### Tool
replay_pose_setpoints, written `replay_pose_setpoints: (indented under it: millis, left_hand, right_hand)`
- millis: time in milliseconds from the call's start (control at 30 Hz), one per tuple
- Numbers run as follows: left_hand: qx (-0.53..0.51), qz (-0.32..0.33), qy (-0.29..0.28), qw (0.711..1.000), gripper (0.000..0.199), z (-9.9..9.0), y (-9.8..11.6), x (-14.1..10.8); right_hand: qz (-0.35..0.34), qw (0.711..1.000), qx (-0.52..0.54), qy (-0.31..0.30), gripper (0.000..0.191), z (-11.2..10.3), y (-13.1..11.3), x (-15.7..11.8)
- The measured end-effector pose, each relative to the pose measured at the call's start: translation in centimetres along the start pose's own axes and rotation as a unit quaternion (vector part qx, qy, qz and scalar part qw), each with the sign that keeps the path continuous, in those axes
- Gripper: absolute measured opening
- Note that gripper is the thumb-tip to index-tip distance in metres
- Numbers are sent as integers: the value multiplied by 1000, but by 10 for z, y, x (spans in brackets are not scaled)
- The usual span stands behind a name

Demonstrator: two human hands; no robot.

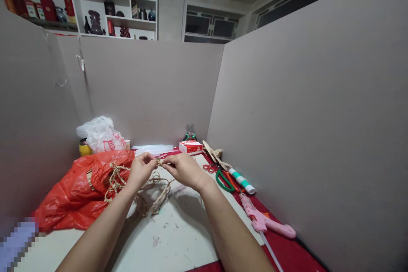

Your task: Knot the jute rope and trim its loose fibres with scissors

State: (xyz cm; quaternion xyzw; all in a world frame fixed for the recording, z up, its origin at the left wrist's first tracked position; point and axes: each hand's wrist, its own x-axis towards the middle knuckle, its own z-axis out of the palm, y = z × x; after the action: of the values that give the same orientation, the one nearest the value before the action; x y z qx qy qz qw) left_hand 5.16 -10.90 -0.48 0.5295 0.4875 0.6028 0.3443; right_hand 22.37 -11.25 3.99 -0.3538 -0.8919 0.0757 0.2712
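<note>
Over the white board [178,229], my left hand [143,170] and my right hand [183,170] meet with fingertips close together. Both pinch a small piece of straw-coloured braided cord [158,162] between thumb and fingers. More of the same braided cord [161,197] hangs and curls on the board below my hands. Loose loops of it [115,180] lie at the left, against a red plastic bag [76,182]. The exact shape of the bit between my fingertips is too small to make out.
Along the right lie a pink glue gun [264,223], a green-and-white roll [242,180], green-handled scissors [224,182] and small red scissors [208,168]. Behind stand a red-and-white box [190,147], pliers [190,134] and a white plastic bag [102,134]. Grey panels [143,89] enclose the table.
</note>
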Motion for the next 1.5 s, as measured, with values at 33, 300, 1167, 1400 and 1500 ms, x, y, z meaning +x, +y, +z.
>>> replay_pose_setpoints:
  millis: [33,300,1167,1400,1500]
  left_hand:
    - [-7,-9,5,1000,8,-1,-3,3]
    - [-93,-87,-12,992,17,-10,1,8]
    - [107,61,-158,980,13,2,3,-5]
    - [-24,-116,-65,991,12,39,-48,-20]
    - [-30,-150,-47,987,13,49,-65,-26]
  right_hand:
    - [-1,1000,-6,-1,24,3,0,1]
    - [-2,1000,28,-4,22,5,10,2]
    - [61,867,478,-128,29,21,51,6]
    - [85,932,332,-118,10,33,70,4]
    - [98,965,213,-120,6,42,74,3]
